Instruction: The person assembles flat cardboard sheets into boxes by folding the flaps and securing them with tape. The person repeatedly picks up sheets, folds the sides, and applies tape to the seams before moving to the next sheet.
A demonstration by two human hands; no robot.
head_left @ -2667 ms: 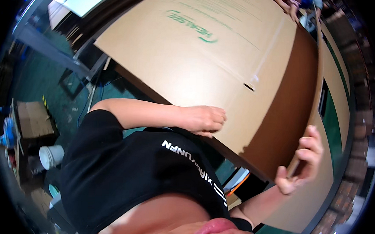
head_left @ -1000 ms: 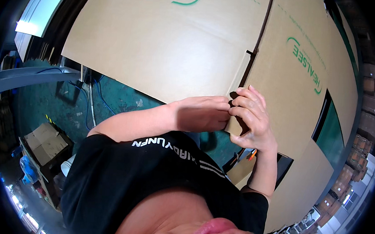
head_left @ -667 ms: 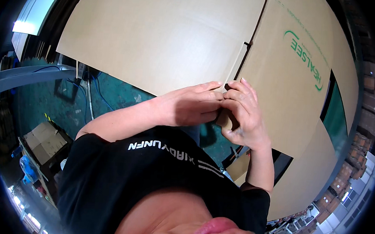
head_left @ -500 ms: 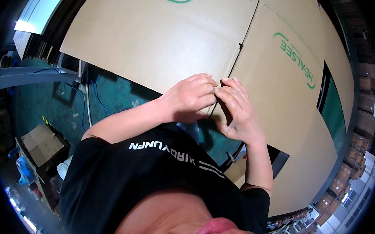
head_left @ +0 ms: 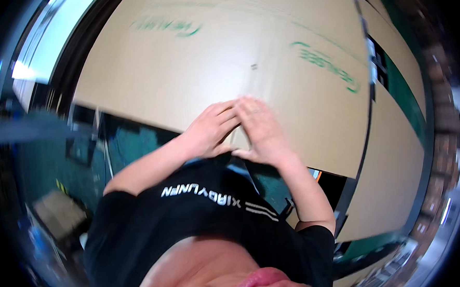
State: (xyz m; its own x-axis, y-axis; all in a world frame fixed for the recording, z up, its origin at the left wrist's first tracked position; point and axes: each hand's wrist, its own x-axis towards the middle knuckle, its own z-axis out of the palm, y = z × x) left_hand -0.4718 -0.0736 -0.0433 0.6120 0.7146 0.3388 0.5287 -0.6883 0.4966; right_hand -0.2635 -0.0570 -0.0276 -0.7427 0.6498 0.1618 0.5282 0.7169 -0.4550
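A broad brown cardboard sheet (head_left: 155,82) with green print spreads in front of me. A faint pale line runs up its middle, with a small dark mark on it. My left hand (head_left: 210,128) lies on the near edge, its fingers stretched out over the board. My right hand (head_left: 264,134) rests beside it on the other side of the line, fingers extended and slightly blurred. The fingertips of both hands meet near the line, and the thumbs point toward each other at the near edge. Neither hand holds anything loose.
Another cardboard panel (head_left: 387,167) lies to the right, past a dark gap. Stacked brown boxes (head_left: 440,154) line the far right. At the lower left, an opened carton (head_left: 60,213) stands above the green floor (head_left: 41,165). A grey metal bar (head_left: 33,128) juts in at left.
The right-hand cardboard portion has shifted left, and the dark slit between the two portions now shows as a pale line. My hands have gone from curled at the edge to flatter, slightly leftward.
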